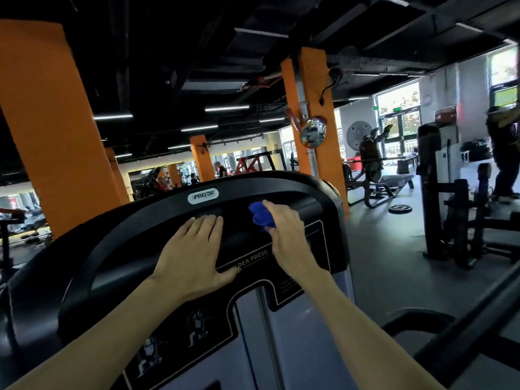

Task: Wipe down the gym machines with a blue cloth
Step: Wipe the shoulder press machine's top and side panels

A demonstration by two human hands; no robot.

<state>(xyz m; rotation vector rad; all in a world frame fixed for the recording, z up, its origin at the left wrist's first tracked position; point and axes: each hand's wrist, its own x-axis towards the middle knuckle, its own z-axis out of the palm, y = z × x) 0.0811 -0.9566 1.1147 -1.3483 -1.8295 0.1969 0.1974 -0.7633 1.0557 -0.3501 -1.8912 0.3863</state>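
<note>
A black Precor shoulder press machine [135,229] fills the lower middle of the head view, its curved top shroud facing me. My left hand [194,251] lies flat on the shroud with straight fingers, just left of centre. My right hand [287,235] grips a bunched blue cloth [260,216] and holds it against the dark panel under the top rim, to the right of the logo badge. Most of the cloth is hidden under my fingers.
Orange pillars [53,122] stand to the left and behind the machine. Black weight machines [439,198] stand on the grey floor to the right, with a weight plate [399,208] lying on the floor. A person [503,153] stands at the far right. A dark bar [464,333] crosses the lower right.
</note>
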